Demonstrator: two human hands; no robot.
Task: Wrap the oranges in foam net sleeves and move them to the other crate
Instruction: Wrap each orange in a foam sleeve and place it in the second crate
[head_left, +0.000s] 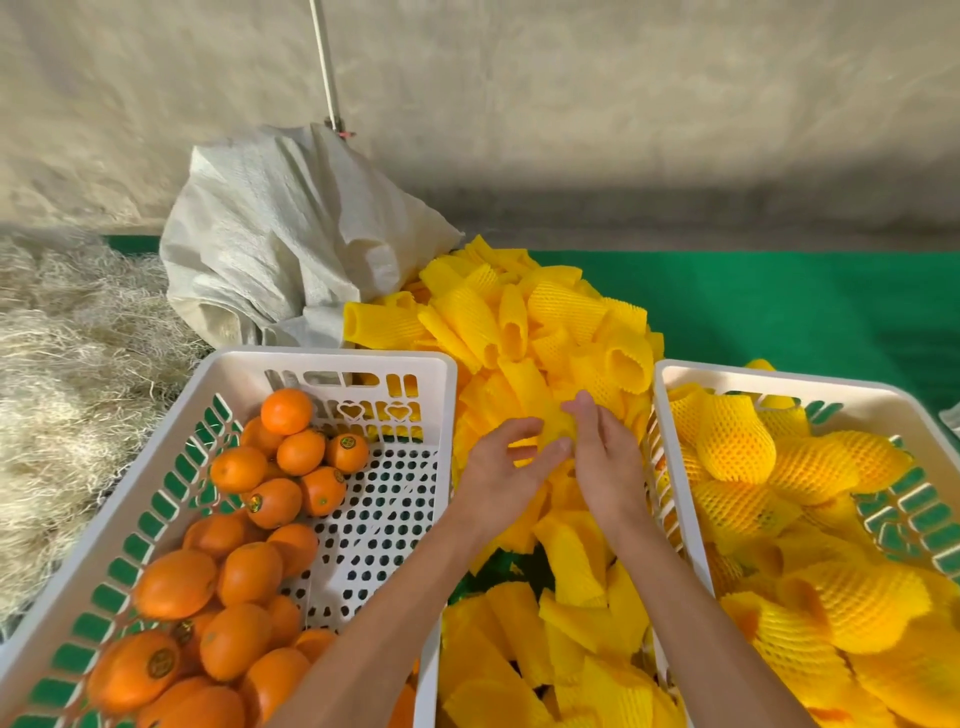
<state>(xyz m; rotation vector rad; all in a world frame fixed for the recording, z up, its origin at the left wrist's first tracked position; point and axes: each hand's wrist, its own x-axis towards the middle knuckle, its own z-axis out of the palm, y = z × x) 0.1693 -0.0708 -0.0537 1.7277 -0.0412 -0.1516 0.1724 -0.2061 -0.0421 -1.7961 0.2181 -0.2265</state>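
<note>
Round dark stickers sit on several bare oranges (249, 566) in the white crate (332, 358) at 8 o'clock; their print is too small to read. The left hand (498, 467) and right hand (608, 457) meet at centre, fingers pinching one foam sleeve (558, 426) atop the yellow pile (530, 322). Wrapped oranges (732, 441) fill the right crate (779, 371) at 4 o'clock. Green cloth (805, 312) covers the surface below a pale wall (571, 104).

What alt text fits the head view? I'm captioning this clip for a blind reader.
Two bare hands, left hand and right hand, work a yellow foam net sleeve over a sleeve pile, between a white crate of bare oranges on the left and a white crate of wrapped oranges on the right.
</note>
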